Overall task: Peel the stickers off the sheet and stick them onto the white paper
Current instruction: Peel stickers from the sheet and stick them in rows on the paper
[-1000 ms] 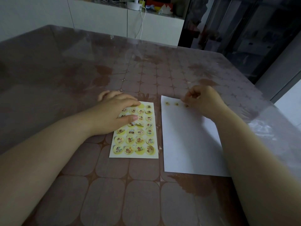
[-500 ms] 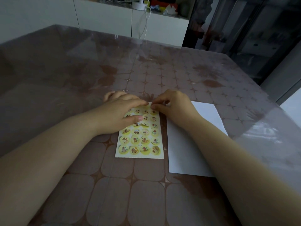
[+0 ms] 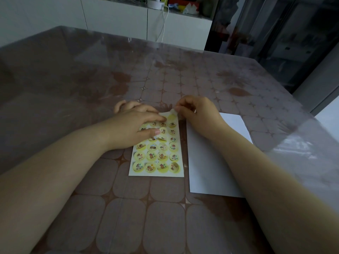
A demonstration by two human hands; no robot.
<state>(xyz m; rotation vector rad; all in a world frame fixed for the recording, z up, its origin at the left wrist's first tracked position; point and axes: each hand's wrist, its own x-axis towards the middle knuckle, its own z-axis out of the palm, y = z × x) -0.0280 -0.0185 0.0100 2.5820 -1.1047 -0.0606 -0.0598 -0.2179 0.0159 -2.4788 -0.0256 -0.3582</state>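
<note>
Nearest, the brown patterned table (image 3: pixel 165 217) under a clear cover fills the bottom of the view. On it lies the sticker sheet (image 3: pixel 156 173), flat along its near edge, with round cartoon stickers (image 3: pixel 161 156) on pale yellow circles in four columns. Just beside it on the right, with a narrow strip of table between them, lies the white paper (image 3: pixel 207 171), partly hidden under the right forearm.

Farther up, the left hand (image 3: pixel 132 129) rests on the upper left part of the sheet. Its fingers and thumb are stretched out flat and press the sheet down to the table. At the sheet's far right corner, the right hand (image 3: pixel 198 114) has its fingers curled, and thumb and fingertips pinch a lifted sticker (image 3: pixel 173 112). The sticker's pale underside shows, and a bare yellow circle lies just below it. The far edge of the sheet there is bent up a little off the table.

Beyond the hands the tabletop runs on to its far edge. Behind it stands a white cabinet (image 3: pixel 113 19) with a white cable (image 3: pixel 163 28) hanging down its front. Dark glass doors (image 3: pixel 275 33) stand to the right.
</note>
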